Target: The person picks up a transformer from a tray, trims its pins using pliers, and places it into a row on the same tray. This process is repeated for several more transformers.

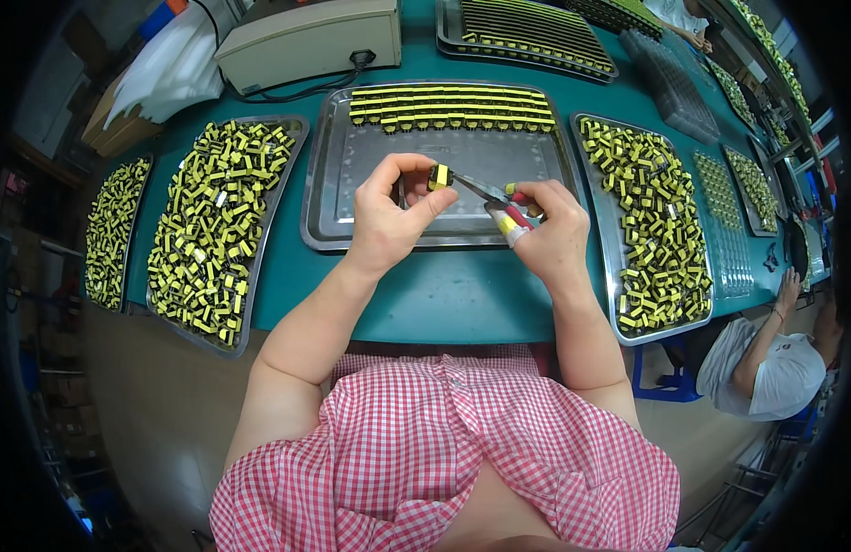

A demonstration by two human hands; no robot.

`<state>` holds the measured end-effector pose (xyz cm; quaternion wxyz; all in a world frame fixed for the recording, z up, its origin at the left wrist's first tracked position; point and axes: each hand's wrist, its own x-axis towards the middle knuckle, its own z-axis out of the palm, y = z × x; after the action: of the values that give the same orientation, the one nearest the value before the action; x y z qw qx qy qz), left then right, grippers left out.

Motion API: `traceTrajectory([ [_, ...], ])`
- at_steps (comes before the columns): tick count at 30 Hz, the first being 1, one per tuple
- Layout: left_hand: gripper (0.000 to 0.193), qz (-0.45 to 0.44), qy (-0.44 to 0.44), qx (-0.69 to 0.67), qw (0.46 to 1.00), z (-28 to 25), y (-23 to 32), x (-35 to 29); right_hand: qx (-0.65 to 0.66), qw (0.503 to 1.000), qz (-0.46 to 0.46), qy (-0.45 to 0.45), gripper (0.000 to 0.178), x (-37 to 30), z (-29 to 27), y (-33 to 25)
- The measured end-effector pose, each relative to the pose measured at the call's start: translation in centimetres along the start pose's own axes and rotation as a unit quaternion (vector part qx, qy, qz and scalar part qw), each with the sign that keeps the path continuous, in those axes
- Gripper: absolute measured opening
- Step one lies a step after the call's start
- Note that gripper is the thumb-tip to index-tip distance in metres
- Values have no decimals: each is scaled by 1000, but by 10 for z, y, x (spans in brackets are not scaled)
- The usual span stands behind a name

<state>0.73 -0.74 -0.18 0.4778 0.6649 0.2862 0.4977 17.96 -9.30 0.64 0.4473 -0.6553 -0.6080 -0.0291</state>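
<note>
Between the thumb and fingers of my left hand (381,216) is a small yellow-and-black transformer (438,178). A thin dark metal piece also shows near that palm; what it is I cannot make out. My right hand (559,225) is closed around pliers (480,187) with red and yellow handles. Their jaw tips reach the right side of the transformer. Both hands are held over the near half of a metal tray (331,198). Along this tray's far side stand neat rows of similar yellow-and-black transformers (453,106).
Heaped transformers fill trays at left (209,221), far left (119,230) and right (642,221). Behind are a beige box-shaped device (310,46) with a black cable and another tray of rows (526,41). Clear plastic trays (669,87) and a co-worker (766,363) are at right.
</note>
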Motion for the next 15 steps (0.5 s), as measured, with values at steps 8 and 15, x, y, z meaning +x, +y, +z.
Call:
traceTrajectory([
  [8,31,1,5,32,999,1,-1,1,-19,999,23,-16,27,1,1,0],
  [15,32,-14,4,7,1000,0,-7,1,-27,1000,9,-7,27,1,5,1],
])
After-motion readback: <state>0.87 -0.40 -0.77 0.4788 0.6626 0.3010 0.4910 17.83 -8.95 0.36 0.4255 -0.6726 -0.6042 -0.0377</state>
